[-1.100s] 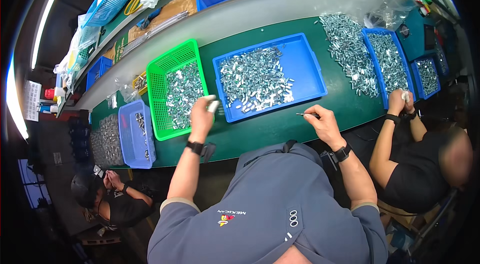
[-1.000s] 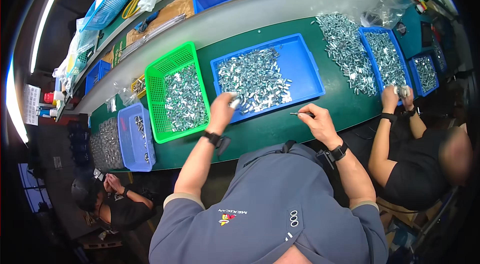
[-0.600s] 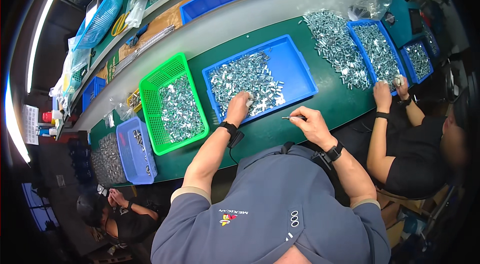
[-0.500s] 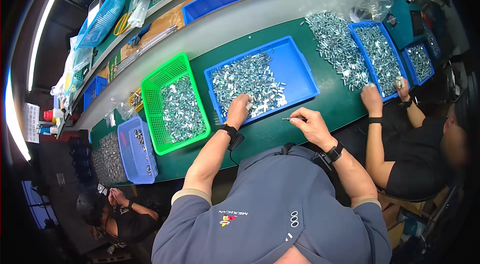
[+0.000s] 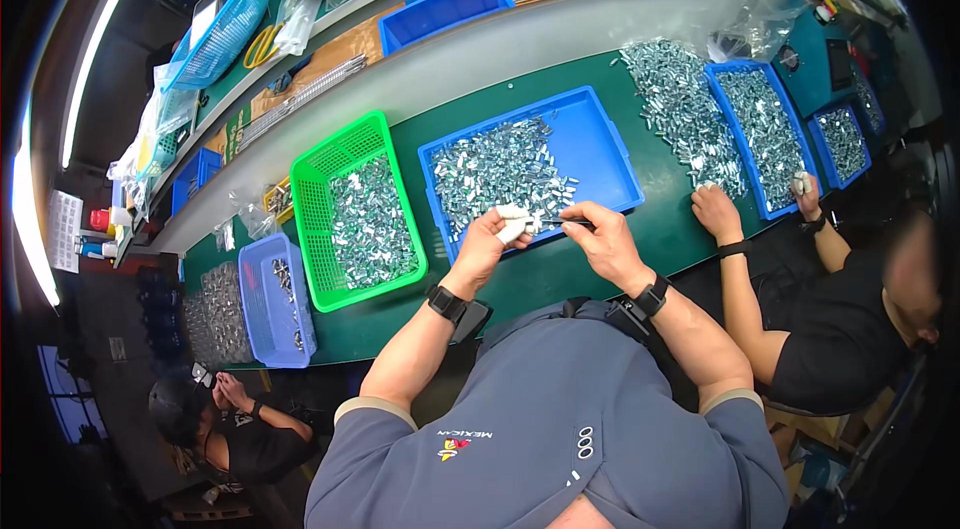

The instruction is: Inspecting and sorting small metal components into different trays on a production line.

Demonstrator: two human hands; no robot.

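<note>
Both of my hands meet over the near edge of a blue tray [image 5: 606, 157] heaped with small shiny metal pieces [image 5: 495, 164]. My left hand [image 5: 488, 247] has white coverings on its fingertips. Its thumb and fingers are pinched together, and whatever is between them is too small to make out. Just to the right, my right hand [image 5: 608, 247] grips a thin dark rod-like tool [image 5: 572, 222] between thumb and fingers. The tool's tip points left, up to my left fingertips; I cannot tell whether it touches a piece there.
Left of the tray stands a green basket [image 5: 412, 229] of similar pieces, then a lilac-blue bin [image 5: 283, 349]. At right, a loose pile [image 5: 685, 119] lies by another filled blue tray [image 5: 722, 94], where a co-worker's hands [image 5: 717, 214] rest. A grey shelf ledge [image 5: 560, 34] runs behind.
My left hand has lifted off the pieces and moved right and nearer to me. The right hand has brought the tool up and left to it.
</note>
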